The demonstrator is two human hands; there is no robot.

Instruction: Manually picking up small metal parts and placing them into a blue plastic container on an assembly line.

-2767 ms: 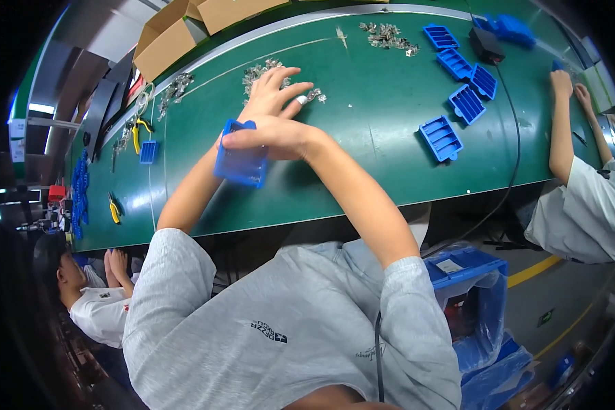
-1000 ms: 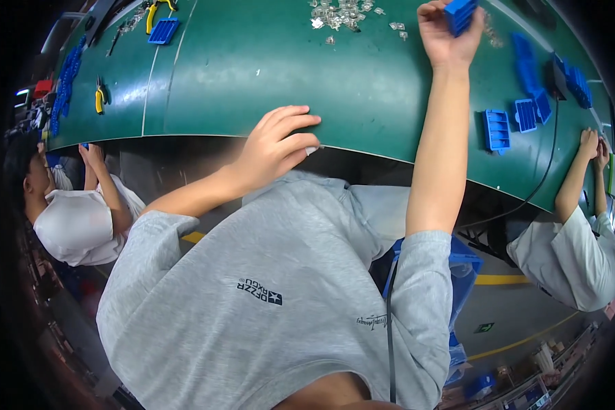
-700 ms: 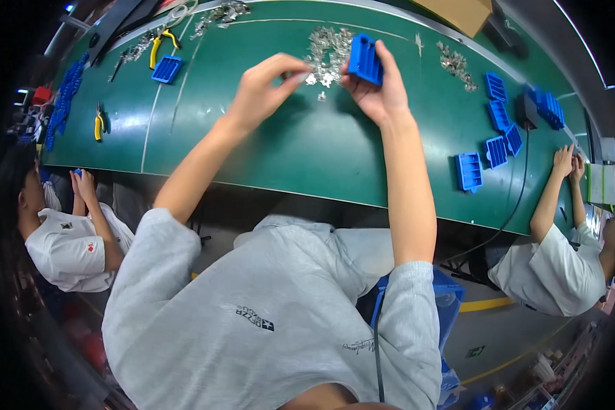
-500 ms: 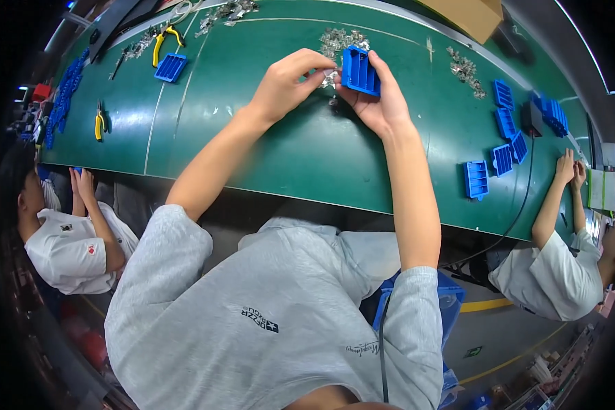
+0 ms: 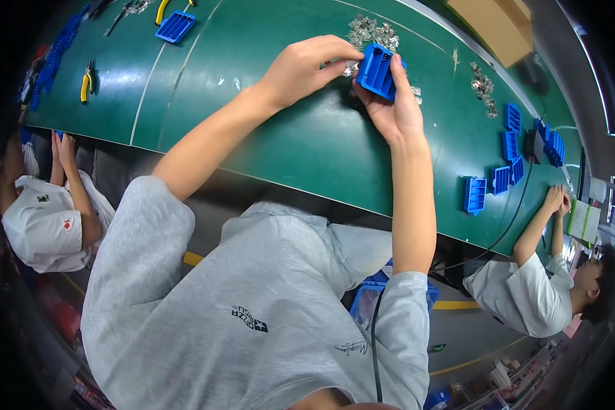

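Note:
My right hand (image 5: 397,113) grips a blue plastic tray (image 5: 378,71) with several long compartments. It holds the tray tilted above the green table, thumb along the right wall and fingers underneath. At the tray's left edge, my left hand (image 5: 314,65) has its thumb and index finger pinched together. A small shiny metal piece (image 5: 351,67) shows at those fingertips, its exact shape too small to make out. Just beyond the tray lies a loose pile of similar metal pieces (image 5: 372,33), partly covered by the tray and my right hand.
More blue trays (image 5: 475,195) lie toward the right, near a black cable. Another metal pile (image 5: 483,89) is at the far right. Yellow-handled pliers (image 5: 86,83) and a single blue tray (image 5: 176,27) lie to the left. Co-workers sit on both sides.
The whole view has shifted and turned slightly. Both hands stay close together at the tray, with the left fingertips still pinched beside its left wall.

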